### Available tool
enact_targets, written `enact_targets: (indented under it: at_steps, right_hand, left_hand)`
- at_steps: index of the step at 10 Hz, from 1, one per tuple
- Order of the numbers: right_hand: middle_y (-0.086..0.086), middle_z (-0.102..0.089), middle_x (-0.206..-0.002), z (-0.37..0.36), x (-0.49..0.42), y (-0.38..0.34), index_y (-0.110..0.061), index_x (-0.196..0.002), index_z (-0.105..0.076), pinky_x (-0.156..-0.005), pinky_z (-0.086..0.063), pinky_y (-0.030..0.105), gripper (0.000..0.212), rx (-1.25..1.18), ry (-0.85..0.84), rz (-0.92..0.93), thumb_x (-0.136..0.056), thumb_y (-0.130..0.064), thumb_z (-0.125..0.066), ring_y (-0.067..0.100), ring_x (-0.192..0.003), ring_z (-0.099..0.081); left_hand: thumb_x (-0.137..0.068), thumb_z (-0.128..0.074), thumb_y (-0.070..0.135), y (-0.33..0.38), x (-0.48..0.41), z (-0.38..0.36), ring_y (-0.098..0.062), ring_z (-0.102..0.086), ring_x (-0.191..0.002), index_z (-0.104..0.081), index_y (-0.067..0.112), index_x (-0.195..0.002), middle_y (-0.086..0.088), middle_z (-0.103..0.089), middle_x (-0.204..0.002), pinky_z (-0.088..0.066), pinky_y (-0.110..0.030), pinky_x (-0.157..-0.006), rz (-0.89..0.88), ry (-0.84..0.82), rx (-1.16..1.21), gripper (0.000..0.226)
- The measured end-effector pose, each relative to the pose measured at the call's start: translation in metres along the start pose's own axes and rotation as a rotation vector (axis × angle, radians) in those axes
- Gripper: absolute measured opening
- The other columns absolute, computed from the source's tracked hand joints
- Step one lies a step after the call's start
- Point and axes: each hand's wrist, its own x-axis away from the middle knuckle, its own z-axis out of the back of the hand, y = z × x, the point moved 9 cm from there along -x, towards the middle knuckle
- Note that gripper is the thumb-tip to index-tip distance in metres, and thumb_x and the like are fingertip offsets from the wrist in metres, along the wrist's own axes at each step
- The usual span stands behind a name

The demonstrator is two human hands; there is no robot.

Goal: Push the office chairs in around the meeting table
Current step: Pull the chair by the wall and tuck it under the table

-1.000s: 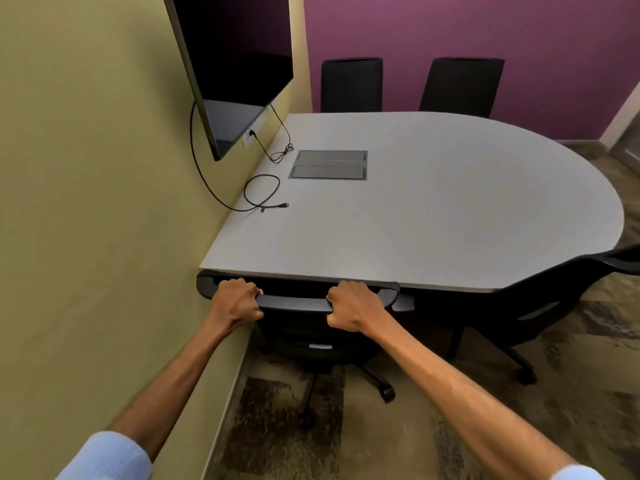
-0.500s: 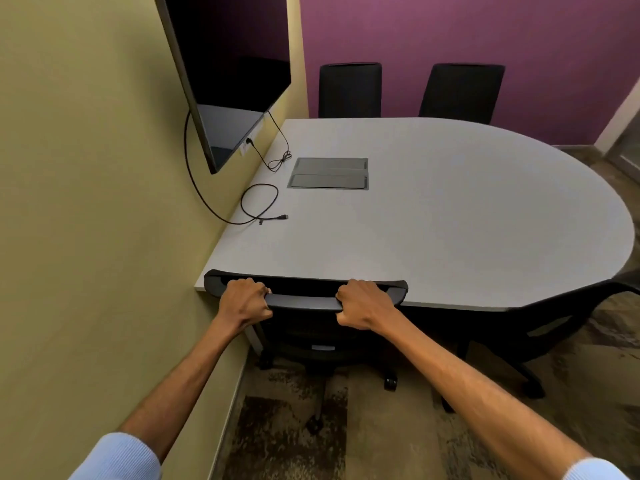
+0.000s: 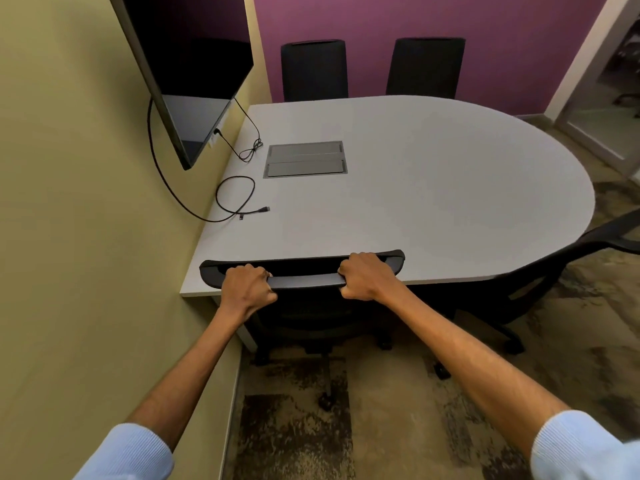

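A black office chair [image 3: 304,280] stands at the near edge of the grey meeting table [image 3: 415,188], its seat under the tabletop and its backrest top overlapping the table edge. My left hand [image 3: 246,287] grips the left part of the backrest's top bar. My right hand [image 3: 367,276] grips the right part. A second black chair [image 3: 540,282] sits at the table's right near side, angled. Two more black chairs [image 3: 313,69] [image 3: 426,65] stand pushed in at the far side against the purple wall.
A yellow wall [image 3: 86,202] runs close on the left with a mounted black screen [image 3: 187,64]. A black cable [image 3: 239,202] lies on the table beside a metal socket panel [image 3: 304,159]. Patterned carpet [image 3: 381,427] lies below. A glass door [image 3: 609,98] is at the far right.
The chair under my hands has rolled forward; its backrest top now overlaps the table edge. Both hands kept their grip.
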Motion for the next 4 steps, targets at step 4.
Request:
enact_targets:
  at_steps: [4]
  right_hand:
    - [0.001,-0.056,-0.118,0.019,0.062,-0.007,-0.020,-0.121,-0.049,-0.100,-0.031,0.045,0.055,-0.096,0.419,-0.162,-0.081,-0.059,-0.050,0.020,-0.112,-0.047]
  left_hand:
    - [-0.065,-0.043,0.091,0.017,0.032,0.022,-0.022,-0.051,-0.088,-0.049,0.019,-0.094,0.001,-0.056,-0.090,-0.030,-0.041,-0.078,-0.088,0.238,0.046,0.078]
